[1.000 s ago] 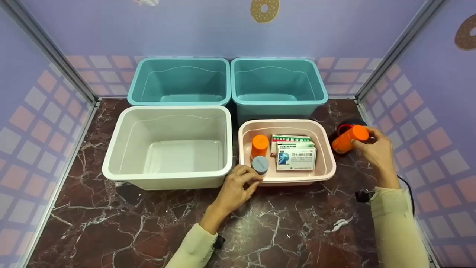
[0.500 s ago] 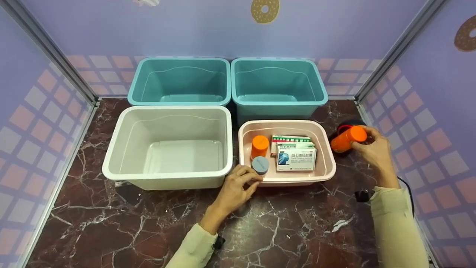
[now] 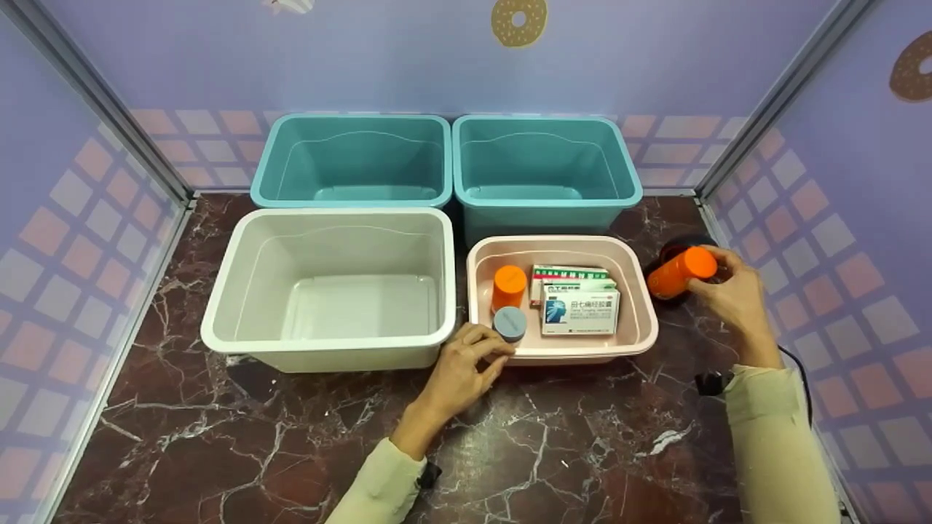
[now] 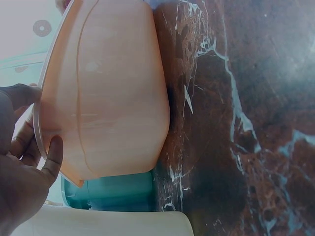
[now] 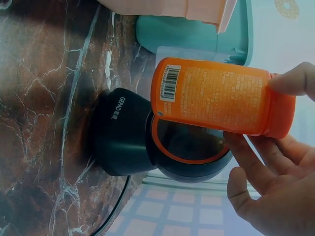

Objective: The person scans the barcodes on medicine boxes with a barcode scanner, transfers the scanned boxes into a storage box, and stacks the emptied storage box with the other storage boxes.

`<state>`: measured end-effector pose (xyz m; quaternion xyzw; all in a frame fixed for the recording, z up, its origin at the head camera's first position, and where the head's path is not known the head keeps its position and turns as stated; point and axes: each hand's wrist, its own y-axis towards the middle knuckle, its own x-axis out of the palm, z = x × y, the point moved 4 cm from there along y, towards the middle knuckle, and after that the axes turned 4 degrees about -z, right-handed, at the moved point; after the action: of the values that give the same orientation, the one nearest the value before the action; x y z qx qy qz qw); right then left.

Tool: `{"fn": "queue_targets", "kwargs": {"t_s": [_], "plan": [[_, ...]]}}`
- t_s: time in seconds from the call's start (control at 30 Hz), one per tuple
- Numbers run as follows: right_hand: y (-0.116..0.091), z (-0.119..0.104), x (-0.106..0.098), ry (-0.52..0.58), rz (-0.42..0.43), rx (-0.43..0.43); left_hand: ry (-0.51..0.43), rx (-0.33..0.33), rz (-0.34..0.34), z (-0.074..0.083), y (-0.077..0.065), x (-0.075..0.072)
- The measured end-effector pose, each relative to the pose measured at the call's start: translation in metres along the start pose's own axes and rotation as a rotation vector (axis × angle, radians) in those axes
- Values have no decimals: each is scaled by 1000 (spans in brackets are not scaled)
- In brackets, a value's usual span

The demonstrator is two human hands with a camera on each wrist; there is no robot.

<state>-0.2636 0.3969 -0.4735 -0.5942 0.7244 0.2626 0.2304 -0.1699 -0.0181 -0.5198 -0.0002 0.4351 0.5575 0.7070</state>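
Note:
My right hand (image 3: 735,295) pinches an orange pill bottle (image 3: 670,278) by its cap end, tilted in the head view. In the right wrist view the bottle (image 5: 211,96) turns its barcode and printed label to the camera, in front of a black desktop barcode scanner (image 5: 123,132) with a red-ringed window. My left hand (image 3: 459,367) grips the front left corner of the pink tub (image 3: 633,342), with fingers on both sides of the rim (image 4: 42,93). Inside that tub stand another orange-capped bottle (image 3: 508,286), a grey-capped bottle (image 3: 510,323) and several medicine boxes (image 3: 580,311).
A large white bin (image 3: 328,346) stands left of the pink tub. Two teal bins, left (image 3: 349,202) and right (image 3: 546,211), stand along the back wall. The scanner's cable (image 5: 115,209) runs across the dark marbled table (image 3: 291,451).
My right hand has shifted slightly left with the orange bottle, close to the scanner. The left hand has stayed on the tub's rim.

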Motion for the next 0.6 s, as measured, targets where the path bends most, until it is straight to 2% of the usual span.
{"fn": "queue_targets", "kwargs": {"t_s": [0.37,0.6], "plan": [[-3,7,-4,-54,57,136,-2,0,-10,0,0,0],[-4,9,-5,-94,59,203,1,16,-4,1,0,-1]]}}
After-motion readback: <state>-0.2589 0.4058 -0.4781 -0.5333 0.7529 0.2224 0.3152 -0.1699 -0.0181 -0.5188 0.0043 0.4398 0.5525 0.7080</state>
